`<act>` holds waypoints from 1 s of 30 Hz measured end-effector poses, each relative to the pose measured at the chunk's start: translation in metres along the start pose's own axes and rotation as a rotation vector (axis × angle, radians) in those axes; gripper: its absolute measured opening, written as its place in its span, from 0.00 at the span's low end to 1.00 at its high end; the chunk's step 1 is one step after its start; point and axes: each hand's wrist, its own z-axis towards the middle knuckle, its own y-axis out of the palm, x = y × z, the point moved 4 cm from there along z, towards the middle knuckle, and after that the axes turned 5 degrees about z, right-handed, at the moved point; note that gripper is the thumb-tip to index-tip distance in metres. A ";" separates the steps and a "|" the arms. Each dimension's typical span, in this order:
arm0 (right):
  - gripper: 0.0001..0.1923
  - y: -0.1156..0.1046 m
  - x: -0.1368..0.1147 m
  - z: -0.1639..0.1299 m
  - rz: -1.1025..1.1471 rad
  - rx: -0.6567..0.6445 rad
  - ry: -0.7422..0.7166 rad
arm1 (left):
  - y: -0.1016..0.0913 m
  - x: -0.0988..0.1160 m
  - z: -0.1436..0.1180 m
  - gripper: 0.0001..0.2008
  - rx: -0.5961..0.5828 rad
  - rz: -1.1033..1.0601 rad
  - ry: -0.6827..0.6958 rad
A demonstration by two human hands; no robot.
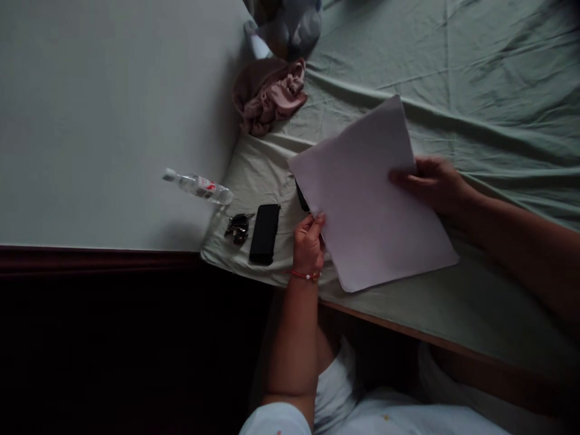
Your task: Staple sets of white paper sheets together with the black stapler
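Note:
A white sheet of paper [367, 199], possibly several stacked sheets, is held up tilted above the edge of the bed. My left hand [309, 241], with a red beaded bracelet at the wrist, pinches its left edge between thumb and fingers. On the opposite edge, my right hand [435, 181] grips it with the thumb on top and the other fingers underneath. Behind the paper's left edge a small dark object [301, 197] peeks out, mostly hidden. Left of my left hand lie a black phone [264, 234] and a bunch of keys [238, 228].
A clear plastic bottle [199, 186] stands by the white wall [113, 109]. Farther back, a crumpled pink cloth [272, 96] and a plastic bag [294, 27] rest on the green bed sheet [489, 78]. The bed's wooden edge [399, 326] runs in front of my lap.

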 end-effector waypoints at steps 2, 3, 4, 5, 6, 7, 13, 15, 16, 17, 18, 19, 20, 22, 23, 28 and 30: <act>0.19 0.000 0.000 -0.001 0.005 -0.003 -0.003 | 0.000 -0.001 0.000 0.12 0.002 0.009 0.002; 0.19 0.000 0.000 -0.001 0.008 -0.005 -0.001 | 0.000 -0.001 0.000 0.13 0.000 0.011 0.003; 0.20 0.000 0.000 -0.001 0.011 -0.006 0.000 | 0.001 -0.001 0.000 0.14 -0.003 0.010 0.005; 0.20 0.000 0.000 0.000 0.012 -0.005 -0.002 | 0.002 -0.001 -0.001 0.14 -0.007 0.008 0.007; 0.21 0.000 0.000 0.000 0.009 -0.005 -0.003 | 0.002 0.000 -0.001 0.15 -0.010 0.005 0.008; 0.21 -0.001 0.001 0.001 0.004 -0.007 -0.002 | 0.002 0.000 -0.002 0.15 -0.012 0.000 0.009; 0.20 -0.003 0.001 0.002 0.017 0.019 -0.008 | -0.006 0.001 0.000 0.10 0.093 -0.018 0.027; 0.19 -0.002 0.001 0.001 0.011 0.020 -0.004 | -0.009 0.000 0.002 0.10 0.137 -0.005 0.019; 0.19 -0.002 0.001 0.001 0.005 0.017 -0.002 | -0.010 -0.001 0.003 0.10 0.152 0.005 0.018; 0.18 -0.002 0.002 0.001 0.001 0.013 -0.003 | -0.011 -0.001 0.003 0.10 0.162 0.017 0.022; 0.18 -0.001 0.002 0.001 -0.002 0.010 -0.008 | -0.012 -0.001 0.004 0.10 0.170 0.030 0.028; 0.18 -0.001 0.002 0.001 -0.002 0.007 -0.014 | -0.013 -0.001 0.004 0.10 0.175 0.041 0.036; 0.18 -0.001 0.002 0.001 -0.001 0.004 -0.020 | -0.013 -0.001 0.004 0.10 0.178 0.048 0.042; 0.18 -0.001 0.003 0.001 0.005 -0.004 -0.020 | -0.013 -0.001 0.003 0.11 0.177 0.041 0.052; 0.18 -0.001 0.003 0.002 0.008 -0.007 -0.013 | -0.012 -0.001 0.003 0.12 0.169 0.026 0.056; 0.15 -0.003 0.003 0.002 0.008 0.013 -0.009 | 0.000 0.002 -0.005 0.17 0.055 -0.066 0.010; 0.15 -0.003 0.003 0.002 0.018 0.018 -0.015 | 0.007 0.001 -0.009 0.21 -0.004 -0.071 -0.042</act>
